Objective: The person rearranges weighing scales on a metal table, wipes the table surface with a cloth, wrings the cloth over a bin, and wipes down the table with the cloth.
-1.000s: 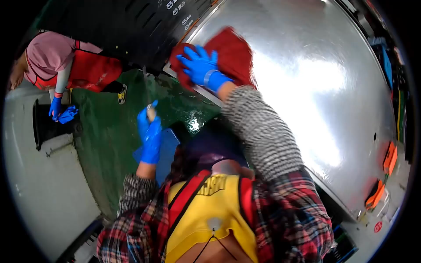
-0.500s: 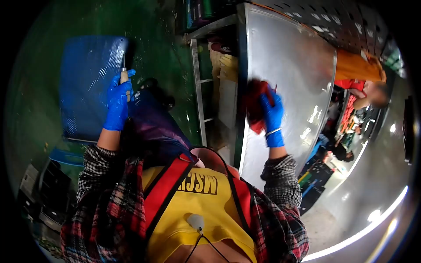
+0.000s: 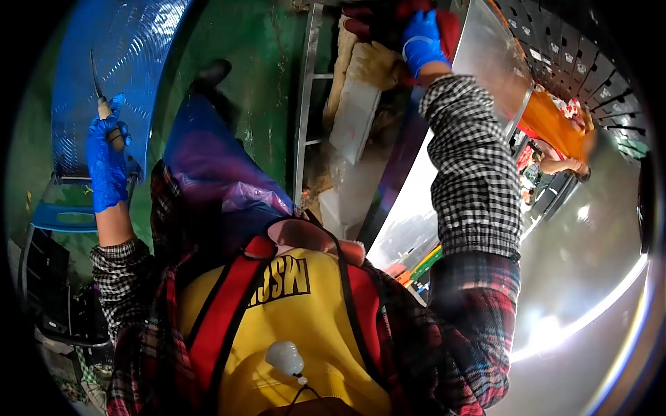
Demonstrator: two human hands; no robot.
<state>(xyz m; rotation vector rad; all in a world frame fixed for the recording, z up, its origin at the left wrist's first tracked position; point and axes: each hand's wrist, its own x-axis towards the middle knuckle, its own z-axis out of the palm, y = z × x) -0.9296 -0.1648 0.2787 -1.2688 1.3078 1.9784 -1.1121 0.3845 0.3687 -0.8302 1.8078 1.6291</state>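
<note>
My left hand [image 3: 107,166], in a blue glove, is closed around the pale handle of a knife [image 3: 104,109]. Its thin blade points away from me, above a blue plastic chair [image 3: 114,41]. Reaching far forward, my right hand [image 3: 424,45] wears a blue glove too. It grips a dark red, cloth-like item [image 3: 449,31] at the edge of a metal table [image 3: 496,62]. The fingers and part of the red item are blurred near the top of the view.
Below the table, a metal frame [image 3: 305,104] surrounds a white foam block [image 3: 355,132] and a yellowish glove [image 3: 374,66]. A person in an orange apron [image 3: 555,125] works beyond the table. Dark crates [image 3: 576,55] line the far right.
My right hand has moved forward with the red item, from the near tabletop to the table's edge. My left hand and the knife have shifted left as the view turned.
</note>
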